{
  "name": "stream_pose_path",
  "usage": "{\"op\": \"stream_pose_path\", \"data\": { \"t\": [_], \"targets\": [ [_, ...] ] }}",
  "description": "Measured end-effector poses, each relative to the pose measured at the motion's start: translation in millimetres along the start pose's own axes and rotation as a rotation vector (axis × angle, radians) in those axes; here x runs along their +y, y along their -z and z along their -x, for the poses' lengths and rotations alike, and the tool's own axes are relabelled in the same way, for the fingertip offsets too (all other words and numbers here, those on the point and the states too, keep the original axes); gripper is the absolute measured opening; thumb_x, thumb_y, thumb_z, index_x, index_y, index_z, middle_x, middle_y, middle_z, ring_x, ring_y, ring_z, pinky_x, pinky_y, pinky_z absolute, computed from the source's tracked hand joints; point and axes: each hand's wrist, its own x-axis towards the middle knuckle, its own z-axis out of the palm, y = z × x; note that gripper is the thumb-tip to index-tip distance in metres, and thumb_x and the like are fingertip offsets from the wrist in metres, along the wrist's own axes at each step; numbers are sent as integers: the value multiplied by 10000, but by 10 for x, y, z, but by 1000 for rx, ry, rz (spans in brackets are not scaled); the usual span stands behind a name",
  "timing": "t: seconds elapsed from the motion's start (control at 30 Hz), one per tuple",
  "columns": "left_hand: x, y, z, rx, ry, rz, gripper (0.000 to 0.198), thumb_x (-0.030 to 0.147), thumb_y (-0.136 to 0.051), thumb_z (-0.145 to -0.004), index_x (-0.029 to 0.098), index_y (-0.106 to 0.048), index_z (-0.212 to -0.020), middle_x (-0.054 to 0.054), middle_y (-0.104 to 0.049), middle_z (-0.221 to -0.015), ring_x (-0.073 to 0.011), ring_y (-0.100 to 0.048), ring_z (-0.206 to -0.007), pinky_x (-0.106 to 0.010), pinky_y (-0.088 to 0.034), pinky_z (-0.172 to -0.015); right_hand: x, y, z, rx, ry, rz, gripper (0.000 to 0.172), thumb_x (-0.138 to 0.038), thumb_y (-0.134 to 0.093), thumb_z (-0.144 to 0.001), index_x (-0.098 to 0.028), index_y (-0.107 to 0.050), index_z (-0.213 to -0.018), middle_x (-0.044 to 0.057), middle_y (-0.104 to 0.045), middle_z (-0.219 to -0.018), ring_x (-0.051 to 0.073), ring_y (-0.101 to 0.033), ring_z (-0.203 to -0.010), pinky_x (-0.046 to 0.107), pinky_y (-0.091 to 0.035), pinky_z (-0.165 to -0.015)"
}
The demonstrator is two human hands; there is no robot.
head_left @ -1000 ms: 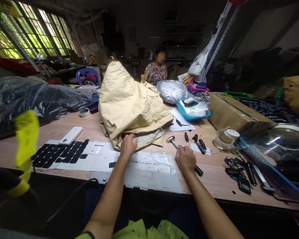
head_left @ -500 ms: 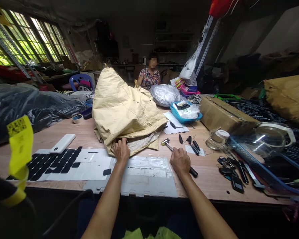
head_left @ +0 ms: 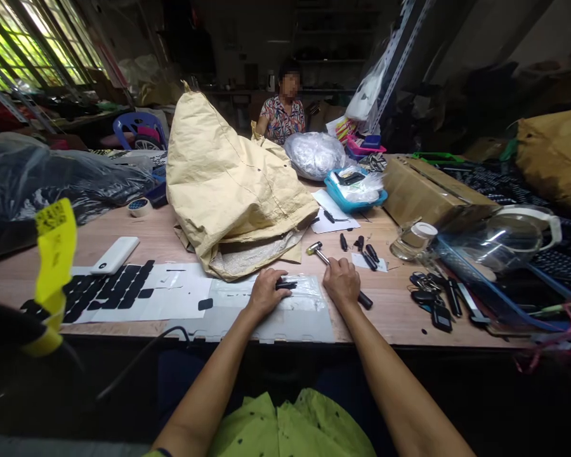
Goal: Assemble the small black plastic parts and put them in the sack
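My left hand (head_left: 265, 293) is closed around small black pieces (head_left: 286, 285), whose exact kind I cannot make out. It rests over the grey translucent mat (head_left: 295, 320) at the table's front. In my right hand (head_left: 341, 283) is a small hammer (head_left: 316, 249), gripped along its shaft, its head lying to the upper left and its black handle end sticking out at the lower right. A large beige sack (head_left: 233, 184) slumps behind my left hand, its mouth gaping toward me with a whitish lining. Several black parts (head_left: 371, 254) lie beyond the hammer.
On the left, a white sheet (head_left: 171, 298) carries rows of black pieces beside a white power bank (head_left: 115, 255). At right are keys (head_left: 440, 317), a glass jar (head_left: 413, 240), a blue-rimmed tray (head_left: 495, 276) and a cardboard box (head_left: 428, 190). A person (head_left: 283, 114) sits across the table.
My left hand has come out of the sack's mouth and moved right over the mat, now with black pieces in its fingers. My right hand keeps its hold on the hammer. The view has tilted down.
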Motion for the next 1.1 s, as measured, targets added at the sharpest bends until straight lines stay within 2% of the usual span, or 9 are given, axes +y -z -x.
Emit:
{"op": "stream_pose_path", "data": {
  "t": [0.2,0.43,0.83,1.1],
  "targets": [
    [-37,27,27,28,19,-13,156,211,-771,-738,213,-672,-859,-22,-635,-910,-219,-529,-932,-347,-444,-840,0,16,2,-4,-5,-2,242,-218,-456,-921,-188,-671,-1027,94,-561,-912,221,-461,-887,303,-274,-672],
    [-58,-37,18,16,-66,-65,54,207,-706,-803,211,-657,-826,-33,-612,-897,-218,-514,-928,-363,-433,-857,7,21,1,-2,-3,4,240,-217,-462,-917,-191,-668,-1038,94,-557,-918,219,-458,-880,302,-269,-668],
    [-12,-116,1,45,-91,-106,113,108,-634,-807,198,-589,-756,-44,-584,-874,-220,-509,-915,-377,-434,-851,3,27,4,4,-7,5,239,-211,-473,-910,-187,-679,-1029,97,-567,-914,220,-465,-877,309,-284,-675],
    [-25,-123,4,63,-19,-9,88,148,-705,-772,199,-634,-780,-27,-605,-877,-211,-541,-922,-358,-445,-852,32,-43,7,37,8,5,210,-209,-511,-890,-201,-680,-1015,84,-560,-907,210,-463,-864,301,-279,-665]
  ]
}}
